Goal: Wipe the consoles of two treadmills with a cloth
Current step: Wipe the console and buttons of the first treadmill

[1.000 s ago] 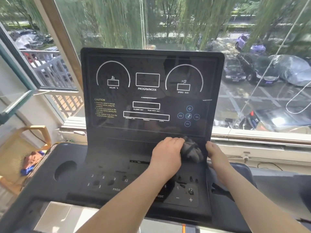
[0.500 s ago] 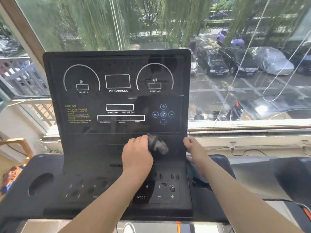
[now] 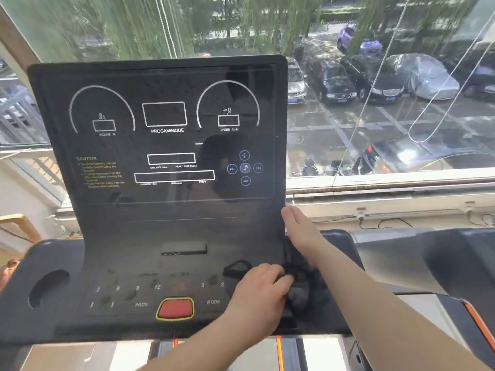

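The red stop button (image 3: 175, 308) and MODE key (image 3: 213, 301) sit just left of the left hand (image 3: 257, 293), which is clenched on the dark cloth (image 3: 300, 293) at the console's (image 3: 150, 226) lower right edge. A sweep leftward could press them, or the cloth could slip off that edge. The right hand (image 3: 301, 231) lies flat and released against the console's right side. The glossy black panel shows smudges. Right of it, a window (image 3: 388, 103) overlooks parked cars.
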